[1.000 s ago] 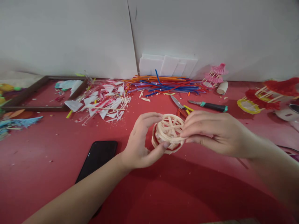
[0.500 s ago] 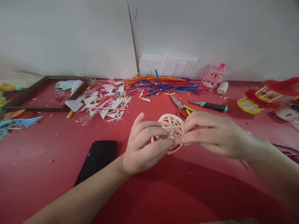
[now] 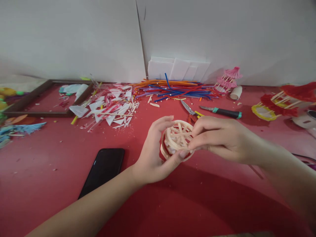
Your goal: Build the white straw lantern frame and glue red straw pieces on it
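Between my hands, above the red table, is a round cream-coloured frame [image 3: 180, 134] made of rings with spoke-like strips crossing in the middle. My left hand [image 3: 158, 154] wraps its left side, fingers behind the upper rim and thumb along the lower edge. From the right, my right hand [image 3: 217, 138] pinches the rim with thumb and forefinger. Part of the frame is hidden behind the right fingers. Just beyond the hands lie pliers [image 3: 189, 108], their handles partly covered, and a utility knife [image 3: 222, 112] with a black and green handle.
A black phone [image 3: 102, 171] lies left on the red table [image 3: 61, 184]. Paper and straw scraps [image 3: 111, 105], coloured pipe cleaners [image 3: 172, 89] and a brown frame [image 3: 41, 114] line the back. Right stand a pink tiered model [image 3: 228, 79], a cardboard tube [image 3: 236, 92] and a red-and-yellow model [image 3: 283, 102].
My left fingers have drawn back from across the frame's front to its upper left rim, the thumb now along its lower edge. The frame has turned slightly. My right hand keeps its pinch.
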`<action>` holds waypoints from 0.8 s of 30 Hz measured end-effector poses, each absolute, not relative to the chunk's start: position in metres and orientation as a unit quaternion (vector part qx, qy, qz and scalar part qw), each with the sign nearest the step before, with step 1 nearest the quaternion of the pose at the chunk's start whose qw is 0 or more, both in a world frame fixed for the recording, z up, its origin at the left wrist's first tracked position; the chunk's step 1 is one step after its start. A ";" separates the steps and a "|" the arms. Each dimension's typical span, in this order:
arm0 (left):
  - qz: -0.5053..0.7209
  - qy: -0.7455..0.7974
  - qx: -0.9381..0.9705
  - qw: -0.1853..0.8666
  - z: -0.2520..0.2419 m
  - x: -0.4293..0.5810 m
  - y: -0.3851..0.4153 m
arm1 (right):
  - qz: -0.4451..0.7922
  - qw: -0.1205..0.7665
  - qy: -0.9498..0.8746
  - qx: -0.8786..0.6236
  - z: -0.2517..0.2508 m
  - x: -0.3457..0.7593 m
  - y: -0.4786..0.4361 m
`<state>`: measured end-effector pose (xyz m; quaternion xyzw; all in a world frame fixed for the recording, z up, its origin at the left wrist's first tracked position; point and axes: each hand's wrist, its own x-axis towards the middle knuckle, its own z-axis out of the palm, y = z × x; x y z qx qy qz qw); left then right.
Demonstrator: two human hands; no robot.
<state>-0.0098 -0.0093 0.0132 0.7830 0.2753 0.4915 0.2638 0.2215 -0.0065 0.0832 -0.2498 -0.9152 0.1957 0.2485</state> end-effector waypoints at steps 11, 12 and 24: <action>0.493 0.244 0.719 0.425 0.012 -0.005 -0.011 | 0.180 0.269 -0.900 -0.290 0.079 0.218 -0.015; 0.493 0.247 0.717 0.426 0.011 -0.005 -0.011 | 0.180 0.270 -0.899 -0.294 0.079 0.217 -0.017; 0.474 0.237 0.712 0.460 0.019 -0.008 -0.007 | 0.080 0.318 -0.889 -0.319 0.076 0.213 -0.029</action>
